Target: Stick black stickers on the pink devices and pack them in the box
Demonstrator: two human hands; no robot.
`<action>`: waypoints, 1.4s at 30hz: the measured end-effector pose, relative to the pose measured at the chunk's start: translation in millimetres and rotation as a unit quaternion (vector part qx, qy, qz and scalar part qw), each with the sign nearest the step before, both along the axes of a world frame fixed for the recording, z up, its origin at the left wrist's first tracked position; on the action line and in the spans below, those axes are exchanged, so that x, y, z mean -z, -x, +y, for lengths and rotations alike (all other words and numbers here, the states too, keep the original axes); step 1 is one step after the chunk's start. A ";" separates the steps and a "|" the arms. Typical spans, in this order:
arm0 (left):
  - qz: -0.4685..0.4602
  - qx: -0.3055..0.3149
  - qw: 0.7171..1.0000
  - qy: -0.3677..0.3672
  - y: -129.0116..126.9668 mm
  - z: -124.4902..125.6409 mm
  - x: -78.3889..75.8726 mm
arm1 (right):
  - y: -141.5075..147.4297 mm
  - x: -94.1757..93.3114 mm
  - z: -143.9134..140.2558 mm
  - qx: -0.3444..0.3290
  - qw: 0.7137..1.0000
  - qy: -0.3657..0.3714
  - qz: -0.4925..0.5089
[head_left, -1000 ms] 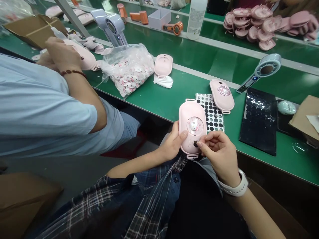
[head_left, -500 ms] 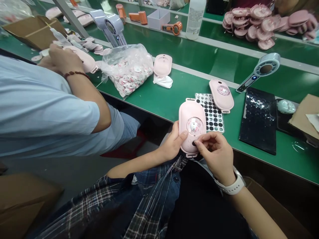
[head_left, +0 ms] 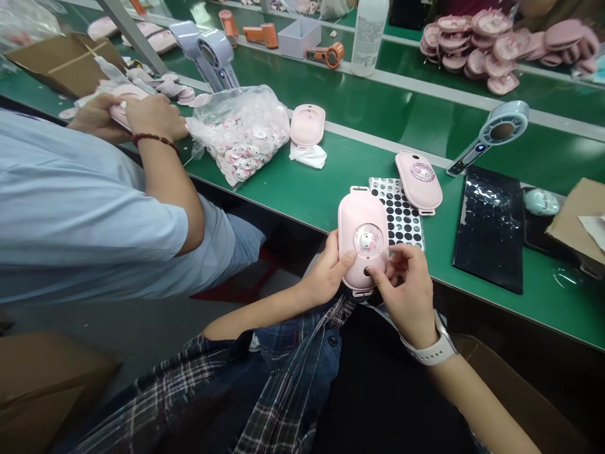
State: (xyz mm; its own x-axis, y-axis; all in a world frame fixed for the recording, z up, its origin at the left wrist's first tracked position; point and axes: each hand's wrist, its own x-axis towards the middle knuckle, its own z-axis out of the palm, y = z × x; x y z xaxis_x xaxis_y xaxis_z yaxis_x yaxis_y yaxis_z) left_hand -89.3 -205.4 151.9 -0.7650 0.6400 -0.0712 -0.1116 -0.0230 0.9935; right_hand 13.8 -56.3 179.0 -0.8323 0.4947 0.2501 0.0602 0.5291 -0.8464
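Over on the far left, a co-worker's hands [head_left: 137,113] are busy with their own pink piece, right beside a plastic bag [head_left: 243,135] stuffed with little cartoon badges, so that side isn't the worry.

Moving toward the middle, the left hand [head_left: 331,268] is wrapped around the lower left edge of the pink case [head_left: 363,236], thumb laid on its face, holding it off the front edge of the green tabletop [head_left: 302,183] and above the lap. Honestly that's the sketchy part: nothing is under the case, so if that grip loosens it probably drops to the lap or floor.

Just right of that, the right hand [head_left: 406,287] is pinched down on a small black dot [head_left: 367,272] on the lower face of the case, fingertips closed tight over it. If the push comes at an angle, I'd guess the dot goes on crooked or off its spot, or sticks to the finger instead. A hard press could also tip the case in the other hand.

Further right, the dot sheet [head_left: 401,214] lies touching the case's far side, with a second pink case [head_left: 419,181] partly on top of it. An elbow swing could knock those around.
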 end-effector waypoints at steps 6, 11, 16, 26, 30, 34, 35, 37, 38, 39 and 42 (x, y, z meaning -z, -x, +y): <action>0.016 0.028 0.999 -0.032 -0.3 -0.2 -3.3 | -1.3 4.3 17.7 -0.029 0.987 0.142 -0.067; 0.038 0.104 0.992 -0.054 -1.8 0.8 -8.0 | -12.1 0.0 25.7 -0.123 0.934 0.330 -0.064; 0.051 0.169 0.983 -0.058 -6.8 6.9 -8.1 | -23.8 2.3 26.7 -0.049 0.940 0.337 -0.012; 0.096 0.092 0.990 0.044 -19.1 21.6 -7.1 | -25.5 9.0 18.4 -0.044 0.946 0.321 0.009; 0.107 0.085 0.988 0.066 -17.7 20.8 -7.6 | -23.8 10.8 17.1 -0.049 0.945 0.324 0.008; 0.104 0.086 0.989 0.066 -15.7 19.5 -8.4 | -22.2 11.8 17.4 -0.054 0.950 0.306 0.003; 0.104 0.087 0.989 0.066 -15.3 19.4 -8.5 | -22.0 12.3 17.5 -0.054 0.952 0.302 0.001; 0.100 0.084 0.989 0.071 -15.0 19.4 -8.8 | -21.7 13.7 17.7 -0.052 0.953 0.300 -0.002; 0.098 0.082 0.989 0.075 -15.0 19.6 -9.2 | -21.7 14.5 17.6 -0.051 0.953 0.300 -0.003; 0.096 0.080 0.989 0.078 -15.0 19.8 -9.7 | -21.7 15.4 17.4 -0.049 0.952 0.301 -0.005; 0.094 0.074 0.989 0.086 -15.1 20.4 -11.7 | -21.6 17.8 15.7 -0.040 0.952 0.304 -0.007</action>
